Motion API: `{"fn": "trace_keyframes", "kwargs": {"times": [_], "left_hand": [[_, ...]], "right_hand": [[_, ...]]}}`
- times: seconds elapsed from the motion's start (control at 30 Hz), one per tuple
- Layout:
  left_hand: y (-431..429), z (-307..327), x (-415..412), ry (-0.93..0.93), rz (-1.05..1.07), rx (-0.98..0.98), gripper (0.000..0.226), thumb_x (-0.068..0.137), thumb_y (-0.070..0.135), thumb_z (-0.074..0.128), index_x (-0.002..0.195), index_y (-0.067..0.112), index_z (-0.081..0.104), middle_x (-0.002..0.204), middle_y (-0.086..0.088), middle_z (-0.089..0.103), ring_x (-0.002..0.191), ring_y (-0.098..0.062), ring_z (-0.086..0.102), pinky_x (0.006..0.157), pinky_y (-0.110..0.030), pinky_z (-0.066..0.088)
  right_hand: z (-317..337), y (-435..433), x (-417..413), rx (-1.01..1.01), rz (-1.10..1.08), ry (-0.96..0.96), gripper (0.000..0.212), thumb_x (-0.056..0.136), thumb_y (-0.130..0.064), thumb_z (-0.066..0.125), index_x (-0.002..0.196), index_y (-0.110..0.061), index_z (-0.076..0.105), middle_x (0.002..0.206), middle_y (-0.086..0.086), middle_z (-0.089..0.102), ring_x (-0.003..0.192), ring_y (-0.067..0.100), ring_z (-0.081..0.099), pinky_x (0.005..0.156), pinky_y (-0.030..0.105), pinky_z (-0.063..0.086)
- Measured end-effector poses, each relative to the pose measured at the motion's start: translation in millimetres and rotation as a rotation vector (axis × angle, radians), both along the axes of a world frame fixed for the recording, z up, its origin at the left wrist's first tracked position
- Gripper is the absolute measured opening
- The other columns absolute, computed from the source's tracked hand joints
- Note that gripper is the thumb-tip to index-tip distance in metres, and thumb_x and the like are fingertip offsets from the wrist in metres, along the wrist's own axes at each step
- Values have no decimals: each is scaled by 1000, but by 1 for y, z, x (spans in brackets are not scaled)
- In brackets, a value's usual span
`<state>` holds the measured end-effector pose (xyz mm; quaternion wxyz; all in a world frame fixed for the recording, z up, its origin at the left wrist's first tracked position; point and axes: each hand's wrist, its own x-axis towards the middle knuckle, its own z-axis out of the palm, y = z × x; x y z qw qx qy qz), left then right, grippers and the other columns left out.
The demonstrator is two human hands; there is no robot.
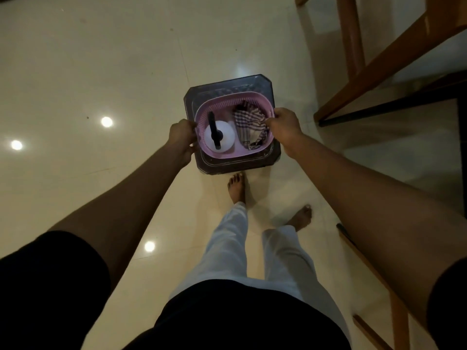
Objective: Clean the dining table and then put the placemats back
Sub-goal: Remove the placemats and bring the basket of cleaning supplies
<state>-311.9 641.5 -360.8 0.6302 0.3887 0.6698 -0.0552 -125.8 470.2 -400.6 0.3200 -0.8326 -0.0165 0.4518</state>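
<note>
The view looks straight down at a glossy cream tiled floor [101,59]. Three round light reflections [106,121] lie on it at the left of the frame.

At the centre of the frame is a pink perforated basket [222,99], set over a dark square stand [227,84] with cut corners that stands on the floor. Whether the basket rests on the stand or is held just above it cannot be told.

The left grip [182,133] is clenched on the basket's left rim, its fingers curled over the edge. The right grip [284,123] grasps the right rim, its fingers just beside the cloth. Both bare forearms reach from the lower corners of the frame toward the centre, with dark short sleeves at the bottom edge.

Inside the basket, on the left side, a white spray bottle [227,136] with a black nozzle is seen from above. On the right side lies a crumpled checked cloth [249,125] in brown and pale stripes, bunched against the wall and reaching up to the rim.

Below the stand, one bare foot [237,188] is just beside its lower edge. The other foot [302,218] is further down and to the right. Pale trousers [227,248] run down to the person's dark top at the bottom of the frame.

In the upper right stand brown wooden furniture legs [353,34], crossed by a dark bar [379,107] low near the floor. Another wooden frame [396,311] shows at the lower right, partly behind the right forearm.
</note>
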Motion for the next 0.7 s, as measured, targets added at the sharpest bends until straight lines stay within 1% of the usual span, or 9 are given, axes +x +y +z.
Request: {"fn": "trace_keyframes", "kwargs": {"times": [0.1,0.17,0.23,0.33,0.4,0.47,0.57,0.63,0.7], "left_hand": [[-2,3,4,-6,10,-2,21,88,5,49,100,7,67,90,-10,66,93,-30,58,78,-42,46],[-4,10,6,-11,1,22,22,89,4,49,99,5,68,91,-10,68,94,-29,62,78,-41,50],[-10,25,12,-22,-45,53,21,93,4,48,96,5,69,91,-9,69,93,-27,63,79,-40,51],[-23,56,30,-88,-166,106,22,100,7,47,99,6,69,91,-7,69,87,-22,65,74,-32,54],[-38,83,45,-158,-270,144,24,102,8,49,110,4,71,103,-11,74,93,-22,70,74,-29,59],[-54,109,62,-228,-380,186,26,102,12,52,113,4,74,111,-14,77,102,-27,73,80,-32,60],[-98,148,97,-319,-543,216,27,98,16,56,109,6,78,109,-16,79,105,-33,73,89,-43,56],[-132,171,120,-368,-640,218,26,95,16,58,107,6,79,105,-14,80,106,-34,74,94,-45,57],[-180,194,145,-414,-733,213,25,95,13,58,101,8,81,102,-12,81,106,-38,74,91,-43,58]], "right_hand": [[1,-2,-1,-20,-40,-19,21,94,-10,59,103,-14,78,94,5,73,84,18,68,64,26,51],[7,-8,-2,-6,-132,7,19,92,-7,61,98,-16,77,92,4,74,87,21,69,69,27,52],[19,-20,0,18,-204,16,22,92,-4,61,90,-20,76,88,3,73,86,21,68,67,29,54],[40,-50,8,83,-357,29,27,88,0,62,77,-21,76,89,12,76,84,22,70,78,43,63],[58,-83,12,155,-469,16,24,86,0,65,80,-18,80,85,7,77,82,22,71,80,41,62],[79,-118,11,214,-594,-8,17,82,-9,71,91,-19,82,92,4,80,91,23,76,87,40,64],[119,-187,8,269,-782,-87,28,79,-20,77,106,-14,81,99,7,81,98,26,77,91,46,64],[141,-233,2,282,-878,-163,20,84,-16,78,103,-17,80,97,6,81,95,25,77,90,50,64],[171,-288,-2,299,-989,-246,16,87,-16,77,102,-19,80,97,5,82,93,23,78,86,49,65]]}}
